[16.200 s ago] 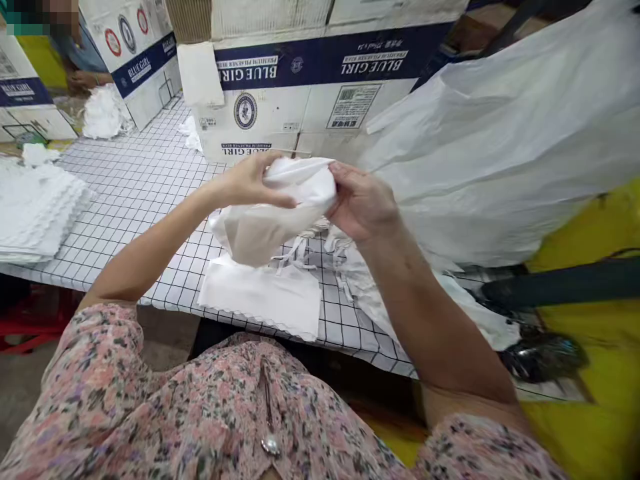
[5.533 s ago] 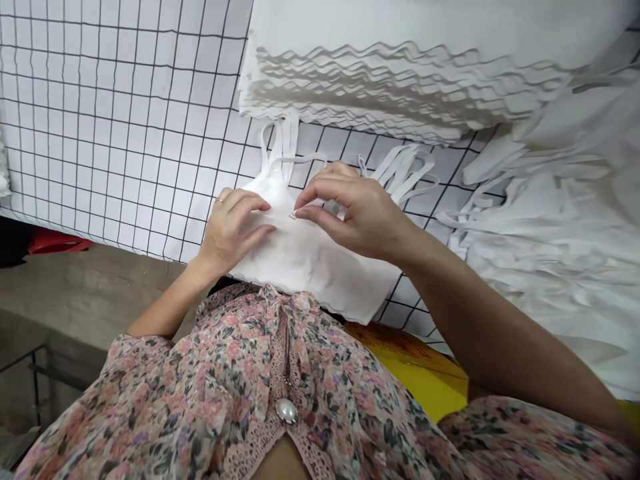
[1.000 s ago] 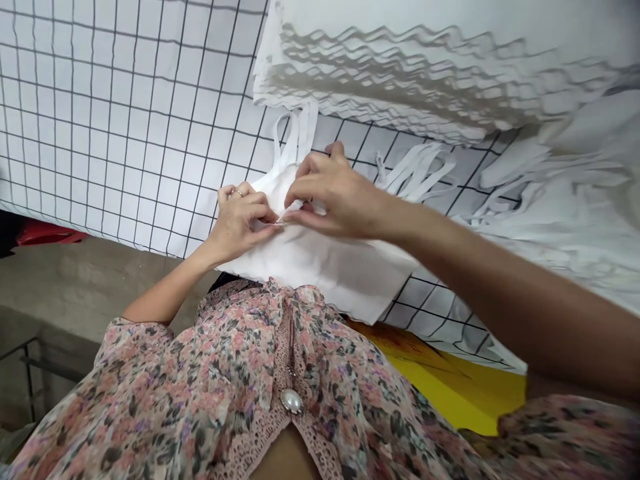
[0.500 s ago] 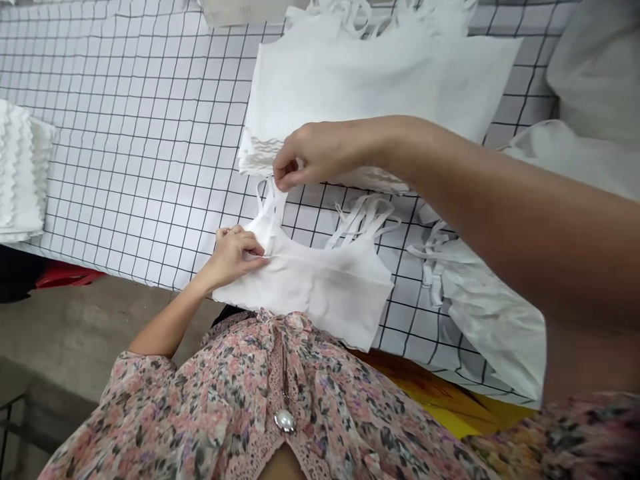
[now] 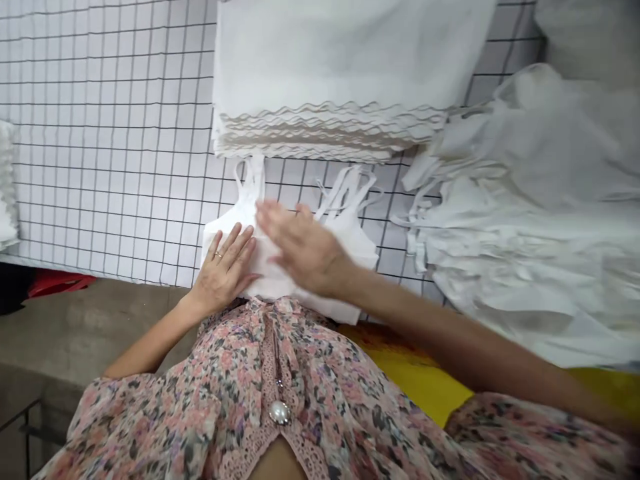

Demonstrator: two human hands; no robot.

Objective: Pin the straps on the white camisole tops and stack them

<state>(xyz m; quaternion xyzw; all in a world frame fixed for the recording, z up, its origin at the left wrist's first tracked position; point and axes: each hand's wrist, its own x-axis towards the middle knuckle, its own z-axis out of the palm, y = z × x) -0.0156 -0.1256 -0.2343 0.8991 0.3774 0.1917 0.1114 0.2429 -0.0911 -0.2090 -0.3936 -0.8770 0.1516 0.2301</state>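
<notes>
Both my left hand [image 5: 223, 270] and right hand [image 5: 305, 250] lie flat on the top [image 5: 357, 247], which rests on the surface [image 5: 100, 133] directly under the fingers, its straps [image 5: 350, 190] pointing away toward the stack [image 5: 340, 80] beyond them. I judge this the smoothing step; the next move calls for a light, even press outward so nothing bunches. Left fingers are spread, palm down, gripping nothing, and the right hand, blurred, reaches in low from the right, fingers likewise open and empty.

Right hand [image 5: 305, 250] lowered — flat on garment [image 5: 350, 243].
</notes>
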